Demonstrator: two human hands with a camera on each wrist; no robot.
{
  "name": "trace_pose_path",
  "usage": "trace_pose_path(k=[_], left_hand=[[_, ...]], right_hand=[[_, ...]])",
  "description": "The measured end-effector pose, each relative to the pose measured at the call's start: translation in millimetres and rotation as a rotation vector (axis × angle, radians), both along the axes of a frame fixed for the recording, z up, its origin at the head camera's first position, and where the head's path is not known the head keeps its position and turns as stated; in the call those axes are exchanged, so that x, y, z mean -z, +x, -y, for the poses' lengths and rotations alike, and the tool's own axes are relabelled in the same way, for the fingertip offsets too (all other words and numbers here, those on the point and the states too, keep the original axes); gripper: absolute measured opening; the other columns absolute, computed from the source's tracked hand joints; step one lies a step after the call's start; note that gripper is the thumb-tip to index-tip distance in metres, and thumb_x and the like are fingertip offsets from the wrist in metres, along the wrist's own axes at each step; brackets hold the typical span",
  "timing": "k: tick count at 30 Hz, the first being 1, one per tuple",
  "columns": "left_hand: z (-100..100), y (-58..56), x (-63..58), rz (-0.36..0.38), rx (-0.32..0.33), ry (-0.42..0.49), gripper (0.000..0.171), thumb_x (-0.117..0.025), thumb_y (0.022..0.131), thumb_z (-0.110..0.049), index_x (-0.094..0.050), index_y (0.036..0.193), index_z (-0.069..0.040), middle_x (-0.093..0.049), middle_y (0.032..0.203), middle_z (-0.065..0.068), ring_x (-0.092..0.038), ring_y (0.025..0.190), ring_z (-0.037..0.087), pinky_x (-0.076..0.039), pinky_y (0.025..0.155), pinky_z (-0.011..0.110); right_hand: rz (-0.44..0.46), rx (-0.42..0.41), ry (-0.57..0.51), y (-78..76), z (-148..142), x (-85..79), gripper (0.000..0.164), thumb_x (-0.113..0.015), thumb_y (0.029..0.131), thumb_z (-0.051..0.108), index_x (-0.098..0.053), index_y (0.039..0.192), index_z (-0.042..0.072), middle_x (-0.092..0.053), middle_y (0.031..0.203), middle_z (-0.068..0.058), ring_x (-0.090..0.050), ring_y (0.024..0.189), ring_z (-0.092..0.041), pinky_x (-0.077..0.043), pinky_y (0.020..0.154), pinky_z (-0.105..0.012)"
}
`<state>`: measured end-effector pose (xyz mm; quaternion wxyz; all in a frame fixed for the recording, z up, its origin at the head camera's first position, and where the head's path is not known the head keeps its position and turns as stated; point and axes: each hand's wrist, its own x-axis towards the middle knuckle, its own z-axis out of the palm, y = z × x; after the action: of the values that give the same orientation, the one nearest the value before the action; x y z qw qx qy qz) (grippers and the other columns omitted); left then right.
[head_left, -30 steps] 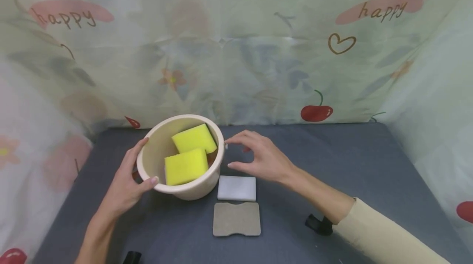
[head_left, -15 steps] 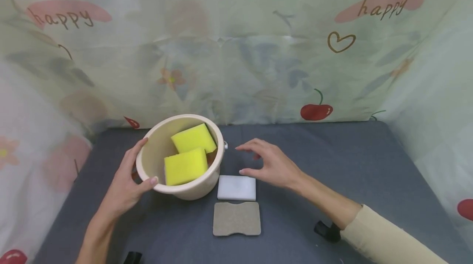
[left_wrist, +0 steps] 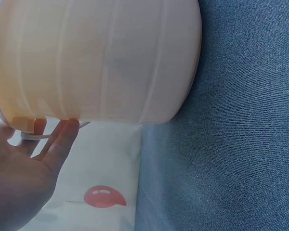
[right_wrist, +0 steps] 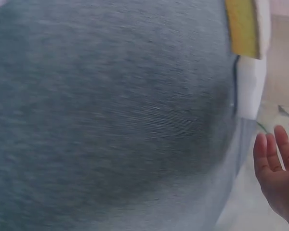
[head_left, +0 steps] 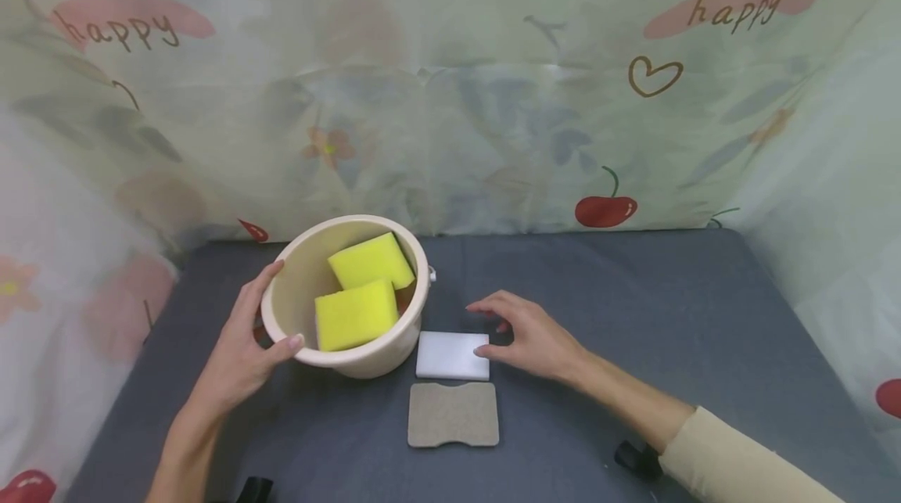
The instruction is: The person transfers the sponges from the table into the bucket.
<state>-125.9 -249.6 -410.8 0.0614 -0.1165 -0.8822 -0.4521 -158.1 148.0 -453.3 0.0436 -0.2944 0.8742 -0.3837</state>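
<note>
My left hand (head_left: 239,339) grips the left side of a cream bucket (head_left: 376,358), thumb over the rim and fingers against the outer wall. In the left wrist view, fingertips touch the bucket wall (left_wrist: 111,62) near its thin handle. The bucket leans slightly toward me and has two yellow sponges (head_left: 357,315) inside. My right hand (head_left: 535,339) hovers with fingers apart, its thumb tip beside the right edge of a white rectangular block (head_left: 450,355). Whether the thumb touches it I cannot tell. Nearer me lies a scrub sponge (head_left: 453,414) with a grey-beige top, notched sides and a yellow edge (right_wrist: 244,29).
A dark grey cloth (head_left: 563,440) covers the table. Patterned curtains (head_left: 450,143) hang behind and at both sides. A black wrist mount (head_left: 638,459) sits by the right sleeve; another black piece (head_left: 255,490) is near the left wrist.
My right hand has moved away from the bucket's right rim, rightward and toward me, to beside the white block. The left hand has kept its grip on the bucket.
</note>
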Motion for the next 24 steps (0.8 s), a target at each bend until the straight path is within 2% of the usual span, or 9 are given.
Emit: trace_pose_path(k=[8,13,18,24], left_hand=[[0.0,0.1,0.7,-0.002,0.008,0.014,0.097,-0.076,0.08,-0.014,-0.021,0.159,-0.024,-0.03,0.148,0.019,-0.044,0.116,0.035,-0.043,0.081,0.012],[-0.4,0.2,1.1,-0.004,0.009,0.021,0.098,-0.076,0.08,-0.014,-0.021,0.159,-0.027,-0.029,0.15,0.018,-0.044,0.117,0.032,-0.042,0.083,0.011],[-0.4,0.0,1.4,-0.01,0.017,0.029,0.098,-0.076,0.08,-0.012,-0.021,0.159,-0.027,-0.03,0.15,0.017,-0.043,0.115,0.026,-0.044,0.083,0.013],[-0.2,0.1,1.7,-0.012,0.014,0.028,0.098,-0.076,0.079,-0.012,-0.021,0.159,-0.027,-0.03,0.15,0.017,-0.043,0.113,0.025,-0.045,0.081,0.014]], right_hand=[[0.066,-0.013,-0.006,5.3,-6.7,14.2,0.057,-0.084,0.079,0.019,-0.063,0.131,0.011,-0.062,0.124,-0.003,-0.061,0.11,-0.018,-0.054,0.085,-0.033],[0.097,-0.036,0.049,7.7,-9.1,19.5,0.061,-0.086,0.078,0.024,-0.061,0.133,0.012,-0.058,0.126,0.002,-0.059,0.113,-0.016,-0.053,0.086,-0.031],[0.1,-0.046,0.072,7.1,-9.2,22.0,0.063,-0.085,0.078,0.024,-0.06,0.135,0.012,-0.058,0.126,0.002,-0.059,0.113,-0.015,-0.053,0.086,-0.032],[0.082,-0.041,0.066,5.5,-10.0,24.3,0.059,-0.083,0.081,0.021,-0.06,0.135,0.013,-0.058,0.126,0.002,-0.059,0.112,-0.015,-0.052,0.085,-0.03]])
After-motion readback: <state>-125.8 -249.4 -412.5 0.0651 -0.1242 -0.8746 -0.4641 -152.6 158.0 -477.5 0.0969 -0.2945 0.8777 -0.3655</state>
